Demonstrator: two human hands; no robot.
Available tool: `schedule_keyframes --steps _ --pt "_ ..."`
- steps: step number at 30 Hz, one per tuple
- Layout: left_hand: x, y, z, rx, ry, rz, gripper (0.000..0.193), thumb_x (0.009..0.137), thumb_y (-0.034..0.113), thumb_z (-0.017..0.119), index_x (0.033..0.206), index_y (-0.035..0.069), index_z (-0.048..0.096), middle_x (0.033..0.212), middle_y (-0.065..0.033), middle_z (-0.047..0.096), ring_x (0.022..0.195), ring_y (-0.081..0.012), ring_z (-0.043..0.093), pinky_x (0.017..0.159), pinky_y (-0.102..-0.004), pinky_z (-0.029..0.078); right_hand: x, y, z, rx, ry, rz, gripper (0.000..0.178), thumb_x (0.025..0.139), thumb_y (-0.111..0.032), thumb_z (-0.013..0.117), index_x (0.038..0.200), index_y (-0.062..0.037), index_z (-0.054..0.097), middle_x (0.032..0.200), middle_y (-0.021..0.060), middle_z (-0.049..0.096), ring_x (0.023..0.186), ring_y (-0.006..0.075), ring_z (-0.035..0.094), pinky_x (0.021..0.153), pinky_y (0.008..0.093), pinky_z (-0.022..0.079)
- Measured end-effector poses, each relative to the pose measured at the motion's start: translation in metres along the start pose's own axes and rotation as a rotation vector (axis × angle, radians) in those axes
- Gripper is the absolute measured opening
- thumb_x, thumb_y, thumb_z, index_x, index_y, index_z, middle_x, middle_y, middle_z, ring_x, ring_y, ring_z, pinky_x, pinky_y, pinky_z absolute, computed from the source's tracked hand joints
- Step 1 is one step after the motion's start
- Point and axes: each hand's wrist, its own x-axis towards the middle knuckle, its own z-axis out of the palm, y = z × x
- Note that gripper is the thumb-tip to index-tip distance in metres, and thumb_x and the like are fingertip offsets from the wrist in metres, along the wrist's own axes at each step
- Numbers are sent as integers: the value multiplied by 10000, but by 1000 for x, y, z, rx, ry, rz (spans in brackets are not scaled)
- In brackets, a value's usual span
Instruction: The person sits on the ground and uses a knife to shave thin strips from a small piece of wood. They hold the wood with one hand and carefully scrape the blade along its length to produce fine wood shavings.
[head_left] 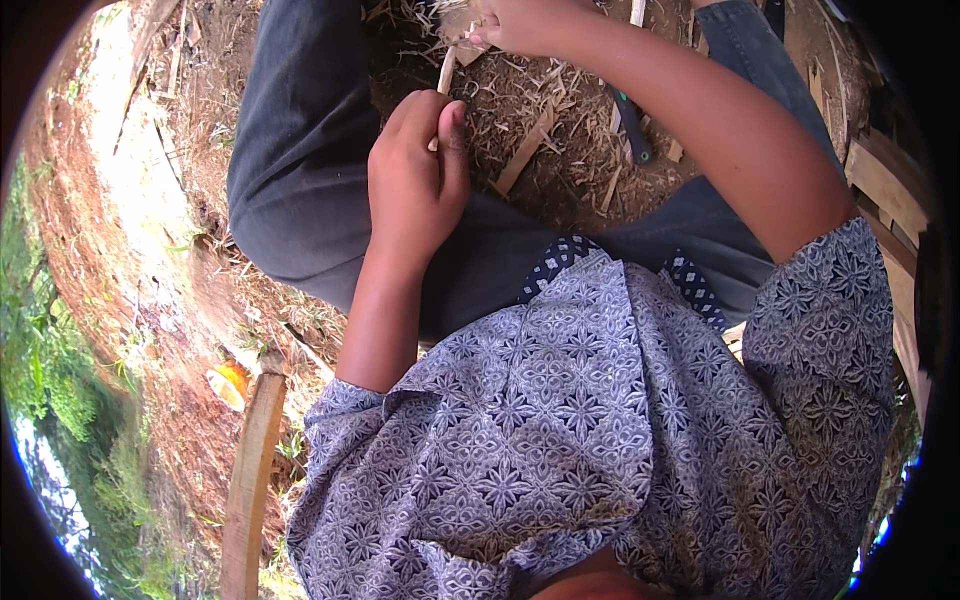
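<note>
My left hand [415, 170] is closed around a slim, pale wooden stick [447, 72], its thumb lying along it. The stick's upper end leans out toward my other hand, and its lower tip shows below the thumb. My right hand [520, 24], near the top edge, has its fingers pinched together right by the stick's upper end. A thin dark edge shows at those fingertips, too small to name. Under them is a pale piece of wood [468, 52] on the ground.
Between my bent legs, wood shavings [520, 110] and splinters cover the soil. A dark-handled tool [630, 125] with a green end lies beside my right forearm. Wooden planks [890, 190] are at the right; a post [250, 480] and an orange object [228, 385] at the lower left.
</note>
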Motion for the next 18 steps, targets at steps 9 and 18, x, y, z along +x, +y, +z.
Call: schedule_keyframes --steps 9,18 --pt "-1 2 -2 30 11 -36 313 1095 209 512 886 -12 590 705 -136 509 613 -262 503 611 -361 427 18 3 11 -37 -27 92 357 949 -361 590 1135 -126 783 1134 176 755 1069 379 725 889 522 583" --pt "-2 6 -6 -135 32 -215 404 1127 265 476 878 0 651 684 -43 544 631 -104 505 602 -286 420 22 36 43 338 86 -106 226 843 -288 663 862 -71 723 833 192 734 796 389 714 725 480 559"
